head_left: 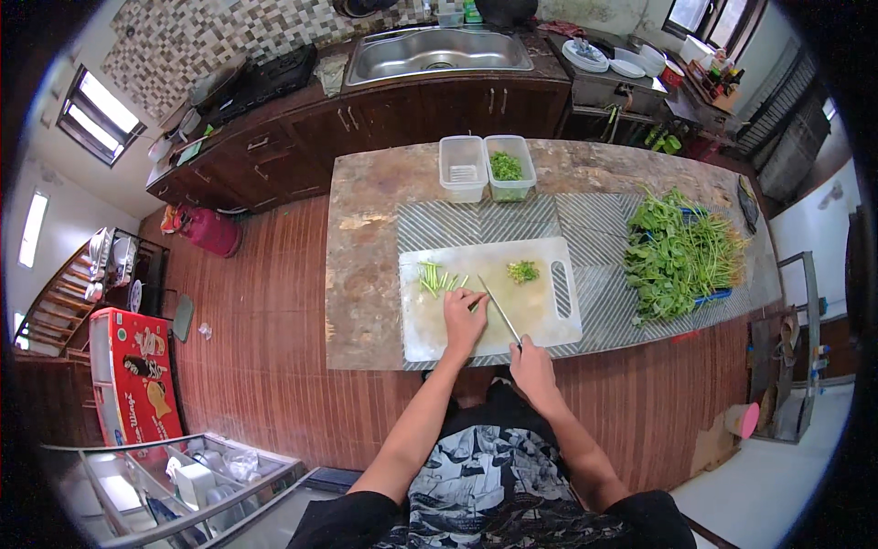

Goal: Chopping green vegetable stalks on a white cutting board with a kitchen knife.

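Note:
My right hand (533,368) grips the handle of a kitchen knife (499,309), its blade slanting up and left across a white cutting board (416,334). Just left of the blade, my left hand (465,322) rests over the board with its fingers curled together; what they pinch, if anything, is hidden. Pale green cut stalks (437,278) lie on the board beyond my left fingers. Right of the knife tip sits a small heap of chopped greens (522,271).
A big bunch of leafy greens (672,252) spreads over a blue tray (713,296) on the right. At the table's far side stand an empty clear container (462,188) and another container (512,190) holding chopped greens. A steel sink (439,57) lies beyond, and a pink gas cylinder (208,231) stands left.

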`<action>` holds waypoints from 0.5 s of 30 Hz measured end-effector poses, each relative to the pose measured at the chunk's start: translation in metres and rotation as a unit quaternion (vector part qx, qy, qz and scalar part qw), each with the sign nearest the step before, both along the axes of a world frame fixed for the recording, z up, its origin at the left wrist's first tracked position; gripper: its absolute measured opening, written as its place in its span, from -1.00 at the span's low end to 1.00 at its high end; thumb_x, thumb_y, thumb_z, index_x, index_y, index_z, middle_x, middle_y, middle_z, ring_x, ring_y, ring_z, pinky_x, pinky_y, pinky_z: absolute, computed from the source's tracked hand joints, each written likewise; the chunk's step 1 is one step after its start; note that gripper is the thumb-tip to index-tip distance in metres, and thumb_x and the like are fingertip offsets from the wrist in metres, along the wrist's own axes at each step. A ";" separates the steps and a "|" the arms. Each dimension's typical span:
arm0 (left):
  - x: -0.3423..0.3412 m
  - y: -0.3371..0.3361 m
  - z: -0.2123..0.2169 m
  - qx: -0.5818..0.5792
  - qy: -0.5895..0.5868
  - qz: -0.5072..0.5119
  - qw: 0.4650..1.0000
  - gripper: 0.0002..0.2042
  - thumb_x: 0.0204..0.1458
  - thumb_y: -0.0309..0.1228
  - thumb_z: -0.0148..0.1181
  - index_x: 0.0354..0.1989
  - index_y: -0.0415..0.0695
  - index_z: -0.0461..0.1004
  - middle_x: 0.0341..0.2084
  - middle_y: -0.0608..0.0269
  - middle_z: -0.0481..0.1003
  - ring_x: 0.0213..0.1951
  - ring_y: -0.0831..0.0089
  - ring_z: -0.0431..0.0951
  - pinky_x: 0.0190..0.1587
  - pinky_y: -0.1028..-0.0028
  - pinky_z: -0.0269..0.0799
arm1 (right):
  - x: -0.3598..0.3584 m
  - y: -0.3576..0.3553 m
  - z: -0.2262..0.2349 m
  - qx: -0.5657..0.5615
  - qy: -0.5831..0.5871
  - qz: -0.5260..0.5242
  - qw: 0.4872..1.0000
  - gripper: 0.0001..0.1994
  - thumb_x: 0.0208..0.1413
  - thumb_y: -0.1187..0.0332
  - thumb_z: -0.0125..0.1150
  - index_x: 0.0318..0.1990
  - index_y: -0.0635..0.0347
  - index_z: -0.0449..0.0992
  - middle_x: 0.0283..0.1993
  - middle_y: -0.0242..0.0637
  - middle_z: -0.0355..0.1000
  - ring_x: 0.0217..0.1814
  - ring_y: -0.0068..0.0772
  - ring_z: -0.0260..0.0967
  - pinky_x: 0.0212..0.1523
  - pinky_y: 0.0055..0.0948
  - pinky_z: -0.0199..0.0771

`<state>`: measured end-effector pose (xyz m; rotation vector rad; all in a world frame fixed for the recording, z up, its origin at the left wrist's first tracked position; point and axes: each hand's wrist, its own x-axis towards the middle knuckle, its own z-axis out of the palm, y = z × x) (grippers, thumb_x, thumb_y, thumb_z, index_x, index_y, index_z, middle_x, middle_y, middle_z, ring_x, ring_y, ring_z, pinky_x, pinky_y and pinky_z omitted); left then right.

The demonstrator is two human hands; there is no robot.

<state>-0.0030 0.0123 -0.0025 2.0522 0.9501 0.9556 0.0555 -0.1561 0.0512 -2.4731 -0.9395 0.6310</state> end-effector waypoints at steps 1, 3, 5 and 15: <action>0.000 0.000 0.000 -0.001 0.000 0.000 1.000 -0.92 -0.07 -0.45 0.39 -0.41 -0.18 0.69 -0.49 0.17 0.50 -0.33 0.20 0.43 -0.19 0.29 0.36 | -0.002 0.001 0.002 -0.001 0.000 0.000 1.000 -0.73 0.30 0.21 0.08 -0.18 0.31 0.41 -0.44 0.26 0.49 -0.29 0.40 0.49 -0.26 0.20 0.50; 0.000 0.000 0.000 0.002 -0.004 0.004 1.000 -0.92 -0.07 -0.46 0.39 -0.41 -0.18 0.69 -0.50 0.17 0.49 -0.33 0.20 0.42 -0.19 0.29 0.36 | -0.005 0.002 0.005 -0.009 0.008 -0.013 1.000 -0.72 0.30 0.22 0.08 -0.18 0.32 0.40 -0.43 0.27 0.49 -0.30 0.40 0.49 -0.26 0.20 0.50; 0.000 -0.001 0.001 -0.002 -0.006 0.005 1.000 -0.92 -0.07 -0.46 0.39 -0.41 -0.18 0.69 -0.50 0.17 0.49 -0.33 0.20 0.42 -0.19 0.29 0.36 | -0.005 0.003 0.005 -0.012 0.004 -0.011 1.000 -0.72 0.31 0.22 0.08 -0.17 0.33 0.40 -0.42 0.27 0.50 -0.29 0.40 0.50 -0.25 0.20 0.50; -0.001 0.000 0.003 -0.002 0.002 -0.003 1.000 -0.92 -0.06 -0.48 0.39 -0.38 -0.15 0.71 -0.49 0.20 0.52 -0.33 0.23 0.43 -0.20 0.33 0.35 | 0.004 0.042 -0.005 -0.015 0.014 -0.025 0.999 -0.70 0.30 0.21 0.08 -0.16 0.35 0.43 -0.35 0.31 0.50 -0.20 0.42 0.49 -0.16 0.23 0.48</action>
